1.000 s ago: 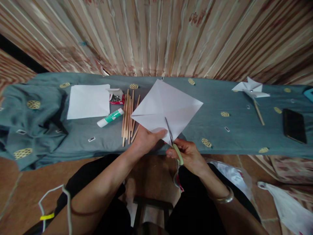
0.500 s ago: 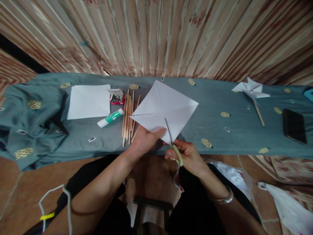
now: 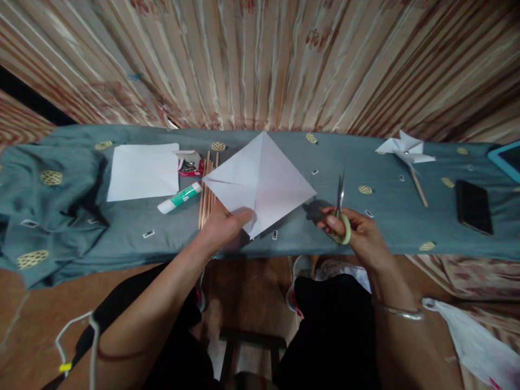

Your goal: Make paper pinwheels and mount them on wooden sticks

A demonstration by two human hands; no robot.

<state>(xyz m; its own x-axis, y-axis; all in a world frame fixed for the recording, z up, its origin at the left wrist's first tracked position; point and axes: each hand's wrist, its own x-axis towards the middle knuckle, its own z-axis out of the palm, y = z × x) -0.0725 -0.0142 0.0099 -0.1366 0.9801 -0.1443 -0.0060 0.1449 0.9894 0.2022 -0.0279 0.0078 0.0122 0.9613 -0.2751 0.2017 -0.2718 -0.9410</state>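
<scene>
My left hand (image 3: pixel 225 225) pinches a square sheet of white paper (image 3: pixel 280 184) near its lower corner, thumb on top. The sheet is turned like a diamond, creased down the middle, with a slit running in from its left corner and another cut near the bottom corner. Off to the right, my right hand (image 3: pixel 361 233) grips a pair of scissors (image 3: pixel 343 225) by pale green handles, blades together and pointing up, apart from the paper. Several wooden sticks (image 3: pixel 206 203) lie partly under the sheet's left side.
Left of the sticks are a glue stick (image 3: pixel 179 197), a small red box of metal pins (image 3: pixel 190 164) and a stack of white paper (image 3: pixel 142 170). A paper pinwheel (image 3: pixel 406 149) on a stick, a black phone (image 3: pixel 474 207) and a blue-edged object (image 3: pixel 506 160) lie on the right.
The scissors have left the paper's lower edge and moved right with my right hand, their blades closing. My left hand still holds the sheet, which has shifted slightly left.
</scene>
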